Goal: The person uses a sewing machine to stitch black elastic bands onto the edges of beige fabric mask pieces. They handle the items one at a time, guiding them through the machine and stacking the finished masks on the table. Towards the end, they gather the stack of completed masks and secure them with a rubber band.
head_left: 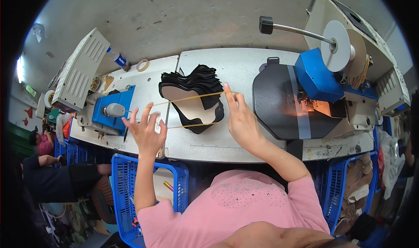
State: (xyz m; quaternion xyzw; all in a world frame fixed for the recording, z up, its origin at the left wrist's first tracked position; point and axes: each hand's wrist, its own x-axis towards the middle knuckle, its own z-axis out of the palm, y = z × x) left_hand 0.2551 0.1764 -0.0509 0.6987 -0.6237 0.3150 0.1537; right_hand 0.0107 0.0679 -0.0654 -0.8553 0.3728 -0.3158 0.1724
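Note:
A thin yellow rubber band (196, 97) is stretched into a long loop between my two hands. My left hand (147, 132) holds one end, its fingers spread and hooked in the loop. The other end is held by my right hand (240, 121), with its fingers extended upward. Under the band, on the table, lies a thick stack of curved black cut pieces (192, 80), probably fabric or leather, with a pale beige face (181, 95) showing on top. The band's strands cross above the stack; whether they touch it I cannot tell.
To the right stands a blue sewing machine (318, 75) with a lit black work plate (275, 99). Another blue machine (114, 110) is at the left. A bottle (118, 58) and a tape roll (142, 65) stand behind. Blue baskets (118, 178) flank me; a person (56, 178) sits left.

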